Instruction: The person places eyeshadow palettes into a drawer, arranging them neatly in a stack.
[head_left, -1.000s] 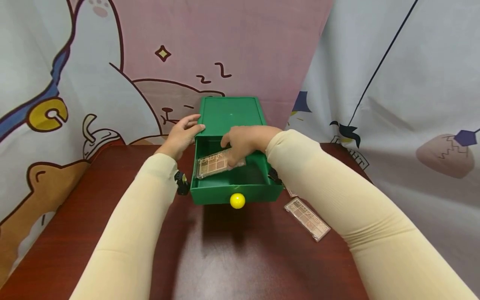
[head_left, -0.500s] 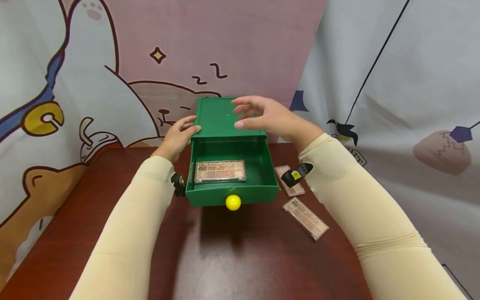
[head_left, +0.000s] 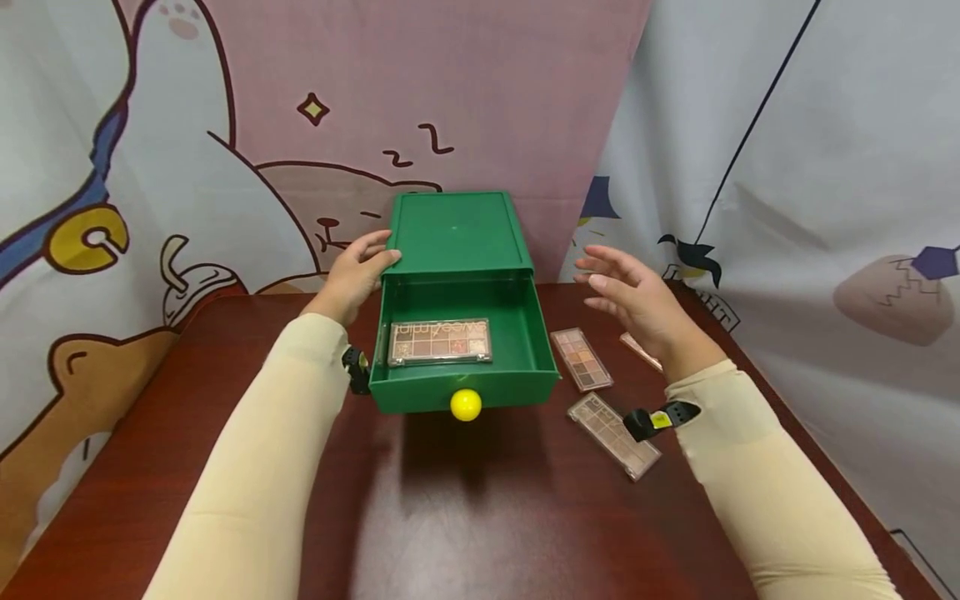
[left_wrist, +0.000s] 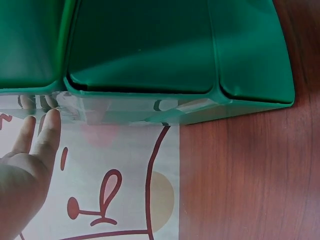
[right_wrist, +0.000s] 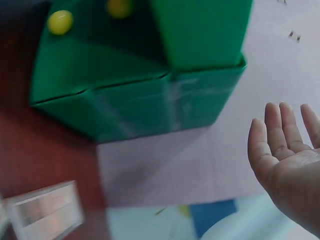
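Observation:
A green drawer box (head_left: 457, 233) stands on the table, its drawer (head_left: 517, 387) pulled out with a yellow ball knob (head_left: 466, 405) on the front. Inside the drawer, toward its left side, lies an eyeshadow palette (head_left: 439, 342) with a clear lid. My left hand (head_left: 352, 279) rests against the box's upper left edge; in the left wrist view its fingertips (left_wrist: 53, 116) touch the side wall. To the right of the box, my right hand (head_left: 637, 300) hangs in the air above the table, fingers relaxed and holding nothing.
Right of the drawer lie more palettes on the dark red table (head_left: 225, 467): one beside the drawer (head_left: 581, 360), another nearer me (head_left: 611, 435), and a third palette (head_left: 640, 350) partly hidden by my right hand. A printed curtain (head_left: 465, 100) hangs behind.
My right hand has let go of the palette in the drawer, risen, and moved right over the loose palettes. The palette now lies straighter in the drawer. My left hand has stayed at the box.

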